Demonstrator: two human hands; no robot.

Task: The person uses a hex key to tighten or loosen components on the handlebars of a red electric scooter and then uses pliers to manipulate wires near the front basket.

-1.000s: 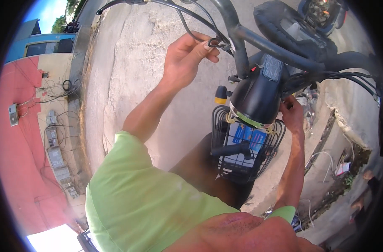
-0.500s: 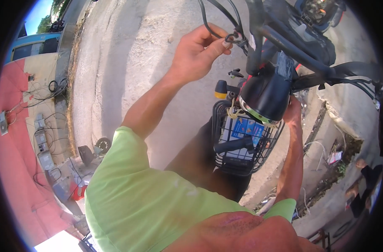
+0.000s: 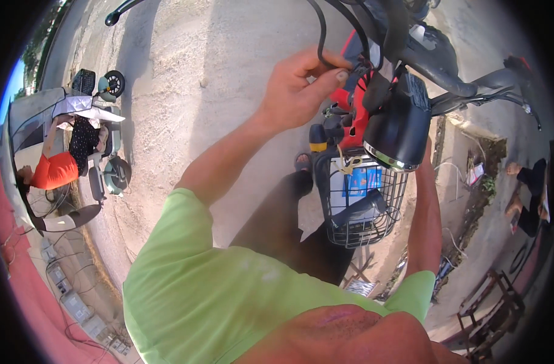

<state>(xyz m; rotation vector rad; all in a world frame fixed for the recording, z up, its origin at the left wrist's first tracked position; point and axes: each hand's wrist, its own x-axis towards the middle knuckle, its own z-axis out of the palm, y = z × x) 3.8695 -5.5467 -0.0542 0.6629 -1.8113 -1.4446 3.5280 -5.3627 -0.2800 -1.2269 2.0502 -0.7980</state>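
My left hand (image 3: 298, 88) is closed in a pinch on a black cable (image 3: 322, 27) beside the handlebar (image 3: 447, 79) of a red-and-black two-wheeler. My right hand (image 3: 424, 155) is mostly hidden behind the black headlamp (image 3: 395, 127), fingers out of sight. Below the lamp, a wire basket (image 3: 365, 233) with yellow cord (image 3: 348, 164) holds a white and blue item (image 3: 362, 179) and a black bar-shaped object (image 3: 356, 212). A black-and-yellow fitting (image 3: 318, 139) is left of the lamp.
At left, a person in orange (image 3: 54, 170) is on a canopied scooter (image 3: 116, 173) beside the wall with meter boxes (image 3: 77, 306). At right are people in dark clothing (image 3: 529, 188), a rubble-filled gutter (image 3: 483, 176) and a wooden frame (image 3: 486, 303). Pale concrete (image 3: 180, 91) surrounds the vehicle.
My left hand has moved right, toward the headlamp, still pinching the cable. More of the red bodywork shows. The person on the canopied scooter has appeared at left.
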